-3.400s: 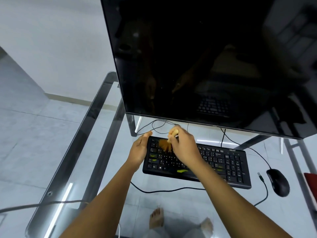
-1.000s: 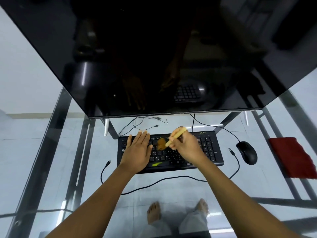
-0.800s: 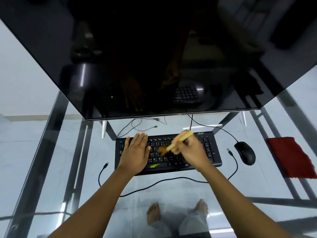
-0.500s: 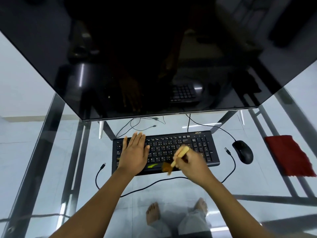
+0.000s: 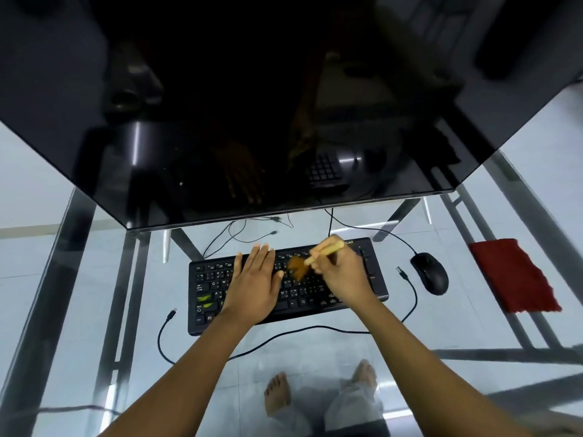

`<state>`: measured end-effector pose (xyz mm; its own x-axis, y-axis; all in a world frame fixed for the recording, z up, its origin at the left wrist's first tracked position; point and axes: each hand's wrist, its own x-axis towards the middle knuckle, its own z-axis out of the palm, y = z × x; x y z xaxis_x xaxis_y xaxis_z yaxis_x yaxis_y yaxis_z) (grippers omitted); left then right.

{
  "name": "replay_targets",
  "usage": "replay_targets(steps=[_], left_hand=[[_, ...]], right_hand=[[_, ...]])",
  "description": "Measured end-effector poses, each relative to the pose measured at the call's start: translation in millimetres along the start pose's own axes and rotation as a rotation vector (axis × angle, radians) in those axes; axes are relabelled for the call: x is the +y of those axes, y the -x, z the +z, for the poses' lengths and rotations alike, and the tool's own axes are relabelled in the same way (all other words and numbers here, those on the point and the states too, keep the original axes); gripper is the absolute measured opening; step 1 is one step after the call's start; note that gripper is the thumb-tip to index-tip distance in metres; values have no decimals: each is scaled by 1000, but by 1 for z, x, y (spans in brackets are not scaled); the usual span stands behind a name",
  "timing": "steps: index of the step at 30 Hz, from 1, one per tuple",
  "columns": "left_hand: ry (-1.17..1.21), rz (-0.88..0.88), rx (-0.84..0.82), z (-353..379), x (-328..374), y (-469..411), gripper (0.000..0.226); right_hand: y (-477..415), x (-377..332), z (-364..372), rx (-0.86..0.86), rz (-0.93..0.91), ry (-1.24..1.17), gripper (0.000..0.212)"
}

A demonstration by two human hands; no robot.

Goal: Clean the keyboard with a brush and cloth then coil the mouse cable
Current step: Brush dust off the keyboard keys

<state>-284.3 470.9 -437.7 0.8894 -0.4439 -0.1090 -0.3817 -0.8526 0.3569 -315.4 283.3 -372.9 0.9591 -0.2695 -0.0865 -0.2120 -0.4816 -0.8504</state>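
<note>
A black keyboard (image 5: 208,288) lies on the glass desk under the monitor. My left hand (image 5: 254,285) rests flat on its middle keys, fingers spread. My right hand (image 5: 342,272) grips a wooden-handled brush (image 5: 325,251); its brown bristles touch the upper middle keys, just right of my left fingers. A black mouse (image 5: 430,272) sits right of the keyboard, and its cable (image 5: 410,298) loops loosely in front of the keyboard, ending in a free plug. A red cloth (image 5: 512,275) lies flat at the far right.
A large dark monitor (image 5: 284,105) overhangs the desk close above the keyboard. More thin cables (image 5: 239,230) lie behind the keyboard. Metal frame bars (image 5: 126,279) show through the glass desk. My bare feet are visible below.
The brush swept from the keyboard's front edge back up to the upper middle keys. My left hand stayed flat on the keyboard. The view shifted slightly.
</note>
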Motion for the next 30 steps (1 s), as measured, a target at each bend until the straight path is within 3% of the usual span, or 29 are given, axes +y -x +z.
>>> replay_targets(steps=[3,7,10,11,14,17,21,24,28,30], left_hand=[[12,-4,6,-1,4,0,78],[14,-5,-17,-5,10,-4,63],[20,15,-37,-6,20,-11,59],[20,30,-40,-6,23,-13,59],[31,79,-74,-3,32,-20,65],[6,125,-128,0,42,-23,75],[-10,143,-165,6,48,-27,77],[14,145,-143,9,47,-27,68],[17,159,-124,10,45,-27,65],[14,163,-116,11,44,-26,75]], right_hand=[[-11,5,-14,212,38,-68,9],[-10,14,-25,15,81,-21,9],[-6,25,-37,273,85,-35,18],[-3,30,-42,284,98,-53,19],[4,33,-45,119,139,17,17],[2,40,-57,314,156,34,25],[5,46,-64,136,131,56,10],[4,48,-73,320,155,84,22],[10,54,-75,169,128,133,9],[11,51,-76,253,131,152,14]])
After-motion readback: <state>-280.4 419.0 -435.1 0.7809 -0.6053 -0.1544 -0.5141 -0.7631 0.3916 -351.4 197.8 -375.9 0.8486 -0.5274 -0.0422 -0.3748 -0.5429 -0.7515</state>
